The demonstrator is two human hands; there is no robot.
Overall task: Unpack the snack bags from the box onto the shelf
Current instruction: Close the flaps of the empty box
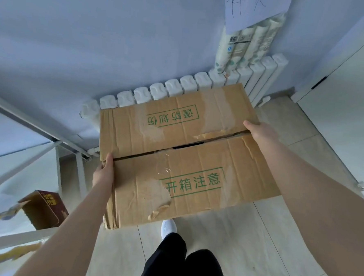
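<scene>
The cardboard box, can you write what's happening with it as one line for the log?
stage: carrying | cardboard box: flaps closed, held off floor | left hand: left edge | right hand: right edge | snack bags: not visible

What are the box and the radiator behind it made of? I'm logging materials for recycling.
The box looks like matte brown corrugated cardboard: creased flaps, torn surface paper and glossy tape remnants. The radiator seems white painted metal, smooth and slightly glossy, though that could be enamel.

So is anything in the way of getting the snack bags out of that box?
Yes. The cardboard box's two top flaps are folded shut, with torn tape along the seam, so no snack bags show. The left hand and right hand grip its opposite ends, so neither is free to lift the flaps.
</scene>
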